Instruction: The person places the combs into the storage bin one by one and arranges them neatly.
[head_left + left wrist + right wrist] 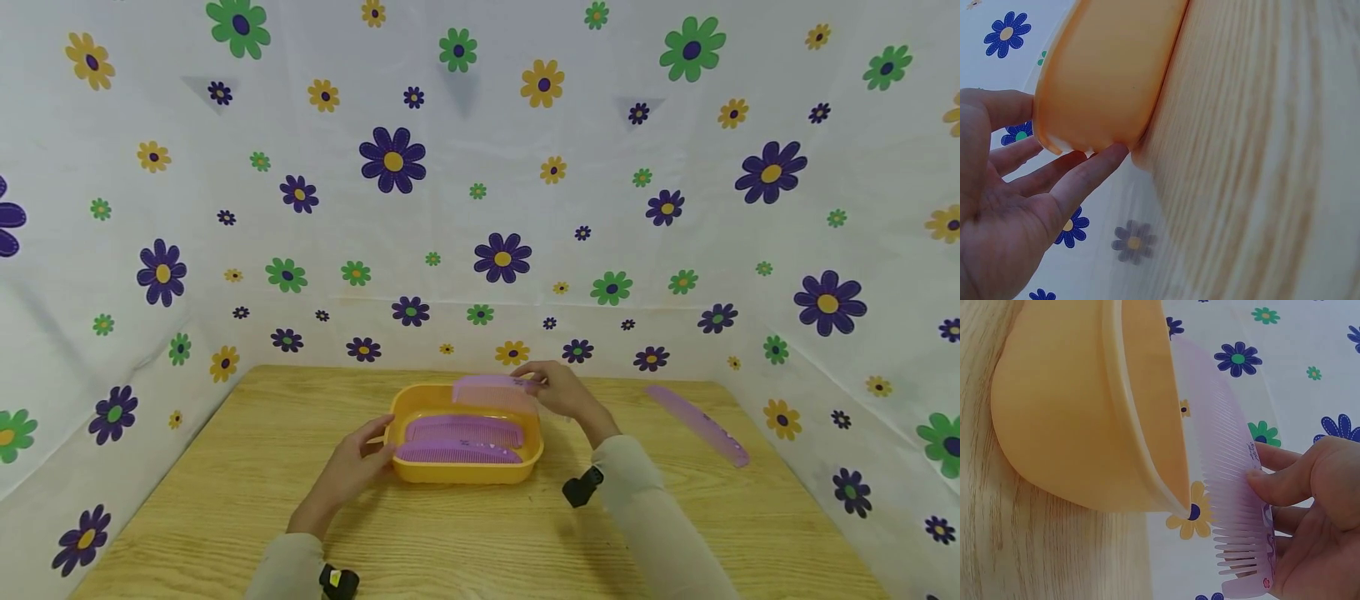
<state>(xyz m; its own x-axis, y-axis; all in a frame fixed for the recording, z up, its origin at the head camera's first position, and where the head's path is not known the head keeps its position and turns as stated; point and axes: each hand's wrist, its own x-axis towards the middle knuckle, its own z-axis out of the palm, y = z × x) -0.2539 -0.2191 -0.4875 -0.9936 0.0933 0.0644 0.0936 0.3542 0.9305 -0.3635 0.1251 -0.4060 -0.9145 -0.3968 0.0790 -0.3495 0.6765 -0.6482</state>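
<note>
Right hand (pixel 566 392) pinches purple comb (pixel 491 390) over yellow tray's (pixel 465 477) far rim; left hand (pixel 358 467), fingers straight, steadies it. Risk: comb teeth snag rim, tipping tray.

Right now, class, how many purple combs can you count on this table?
4. Two combs lie in the tray, one behind the other; the right hand holds a third over it; a fourth lies on the table, far right.
</note>
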